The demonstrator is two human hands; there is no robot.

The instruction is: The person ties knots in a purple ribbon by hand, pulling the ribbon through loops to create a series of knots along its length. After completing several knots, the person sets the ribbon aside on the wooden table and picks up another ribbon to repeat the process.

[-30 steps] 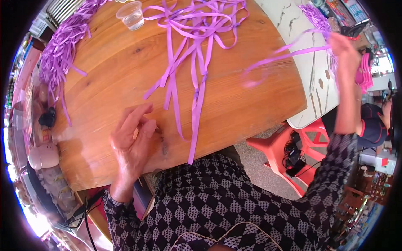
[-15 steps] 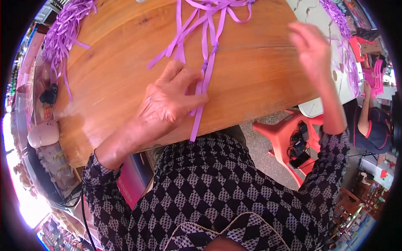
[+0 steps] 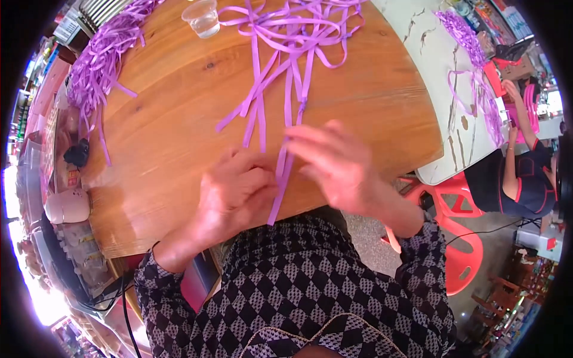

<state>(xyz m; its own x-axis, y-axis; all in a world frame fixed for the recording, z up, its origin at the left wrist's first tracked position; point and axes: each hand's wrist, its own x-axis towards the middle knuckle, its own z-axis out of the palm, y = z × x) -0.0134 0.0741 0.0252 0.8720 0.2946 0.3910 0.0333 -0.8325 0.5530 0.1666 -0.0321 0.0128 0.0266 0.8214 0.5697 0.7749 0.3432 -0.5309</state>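
We see a clear cup [image 3: 203, 22] toward the desk [image 3: 173, 125] far edge, and a pink rounded object [image 3: 67, 206] beside its left edge.

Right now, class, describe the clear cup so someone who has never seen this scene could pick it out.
On the wooden table, look to the far side. Between the thick ribbon bundle at left and the loose ribbons in the middle sits a small cup. Its see-through sides set it apart from both purple neighbours.
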